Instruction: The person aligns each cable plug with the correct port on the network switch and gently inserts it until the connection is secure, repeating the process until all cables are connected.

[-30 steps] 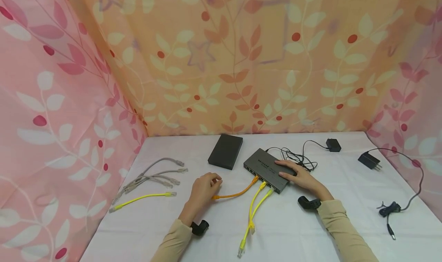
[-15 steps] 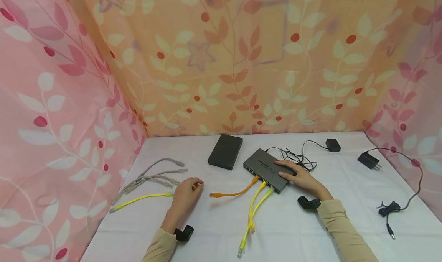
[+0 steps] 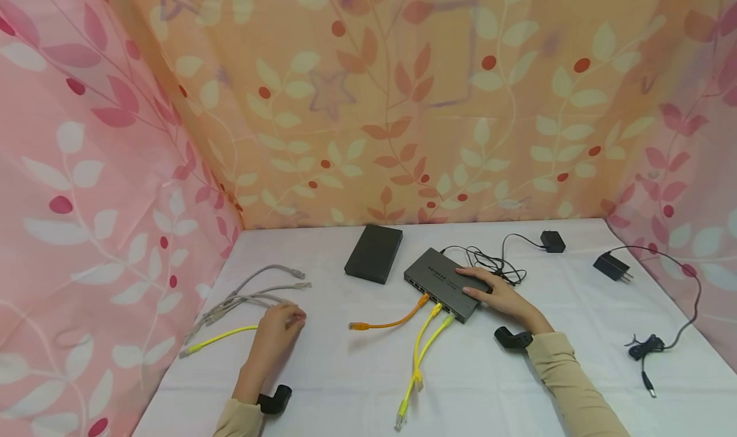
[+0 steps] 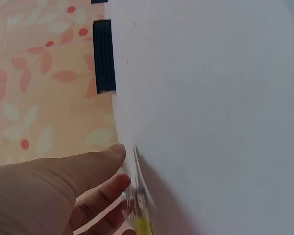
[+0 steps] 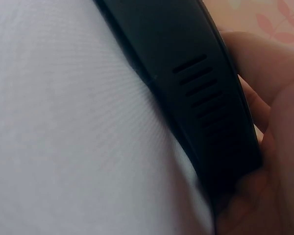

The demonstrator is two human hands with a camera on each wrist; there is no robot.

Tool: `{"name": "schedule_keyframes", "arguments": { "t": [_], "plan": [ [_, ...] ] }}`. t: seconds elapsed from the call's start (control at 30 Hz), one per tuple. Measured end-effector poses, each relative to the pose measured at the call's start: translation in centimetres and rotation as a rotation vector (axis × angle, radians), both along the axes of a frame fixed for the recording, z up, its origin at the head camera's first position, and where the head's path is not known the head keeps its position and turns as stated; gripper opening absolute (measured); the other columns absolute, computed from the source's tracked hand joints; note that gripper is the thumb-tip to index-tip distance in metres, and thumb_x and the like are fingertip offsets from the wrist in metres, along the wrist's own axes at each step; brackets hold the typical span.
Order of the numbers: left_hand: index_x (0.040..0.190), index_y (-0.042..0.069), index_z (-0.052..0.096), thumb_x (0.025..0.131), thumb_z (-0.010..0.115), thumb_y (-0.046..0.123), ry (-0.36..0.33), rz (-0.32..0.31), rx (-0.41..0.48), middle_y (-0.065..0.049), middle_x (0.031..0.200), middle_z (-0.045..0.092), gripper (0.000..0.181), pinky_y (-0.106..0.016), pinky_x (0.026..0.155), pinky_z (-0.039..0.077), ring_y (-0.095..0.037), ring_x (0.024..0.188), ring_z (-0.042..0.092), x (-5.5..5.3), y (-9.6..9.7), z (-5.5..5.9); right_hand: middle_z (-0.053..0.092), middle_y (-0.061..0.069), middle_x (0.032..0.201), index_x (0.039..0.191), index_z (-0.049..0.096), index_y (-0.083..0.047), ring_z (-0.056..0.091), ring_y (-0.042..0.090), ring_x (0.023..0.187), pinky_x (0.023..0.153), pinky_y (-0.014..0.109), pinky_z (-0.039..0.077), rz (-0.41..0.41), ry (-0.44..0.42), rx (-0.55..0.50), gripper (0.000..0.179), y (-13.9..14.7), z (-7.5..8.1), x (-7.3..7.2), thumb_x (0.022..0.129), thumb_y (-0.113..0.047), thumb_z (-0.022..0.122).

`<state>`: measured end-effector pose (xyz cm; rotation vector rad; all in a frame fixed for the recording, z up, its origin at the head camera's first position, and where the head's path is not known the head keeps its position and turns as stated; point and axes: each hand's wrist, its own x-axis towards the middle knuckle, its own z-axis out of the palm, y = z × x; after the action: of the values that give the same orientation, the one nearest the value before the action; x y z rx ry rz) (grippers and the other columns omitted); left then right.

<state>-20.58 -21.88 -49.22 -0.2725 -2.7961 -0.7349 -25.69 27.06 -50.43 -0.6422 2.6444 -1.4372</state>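
In the head view my left hand (image 3: 277, 325) is over the plug end of a yellow Ethernet cable (image 3: 219, 341). In the left wrist view the thumb and fingers are apart, with the fingertips right at the cable's clear plug (image 4: 136, 200). On the right, my right hand (image 3: 507, 298) holds the end of a grey NETGEAR network switch (image 3: 434, 280), some fingers lying across its top. The right wrist view shows its vented side (image 5: 196, 83) with fingers around the end. An orange cable (image 3: 391, 324) and two yellow cables (image 3: 417, 354) are plugged into its front.
Several grey cables (image 3: 230, 304) lie at the left. A flat black box (image 3: 374, 253) sits behind the hands. One power adapter (image 3: 553, 241) has a coiled cord leading to the switch; a second adapter (image 3: 613, 266) lies far right with its cord (image 3: 646, 346).
My left hand has let go of the orange cable's free end and moved left to the loose yellow cable. The right hand stays on the switch.
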Motion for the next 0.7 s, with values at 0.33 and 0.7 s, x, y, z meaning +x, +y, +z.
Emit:
{"name": "schedule_keyframes", "arguments": {
  "t": [0.33,0.7],
  "plan": [
    [0.087,0.011,0.070,0.076,0.074,0.007,0.012,0.004,-0.029,-0.007,0.097,0.065,0.012,-0.048,0.078,0.046,-0.031,0.092,0.059,0.5,-2.6,-0.1,0.039,0.012,0.143,0.136,0.047,-0.016,0.026,0.040,0.135,0.104,0.061,0.020,-0.007,-0.017,0.004,0.049,-0.2,0.5,0.2,0.090,-0.027,0.061],
    [0.094,0.008,0.070,0.081,0.070,0.005,-0.046,0.026,-0.048,-0.008,0.097,0.063,0.014,-0.049,0.078,0.045,-0.031,0.093,0.058,1.1,-3.2,0.6,0.040,0.012,0.143,0.135,0.047,-0.016,0.026,0.040,0.135,0.104,0.062,0.020,-0.011,-0.010,0.012,0.048,-0.2,0.4,0.2,0.090,-0.026,0.061]
  ]
}}
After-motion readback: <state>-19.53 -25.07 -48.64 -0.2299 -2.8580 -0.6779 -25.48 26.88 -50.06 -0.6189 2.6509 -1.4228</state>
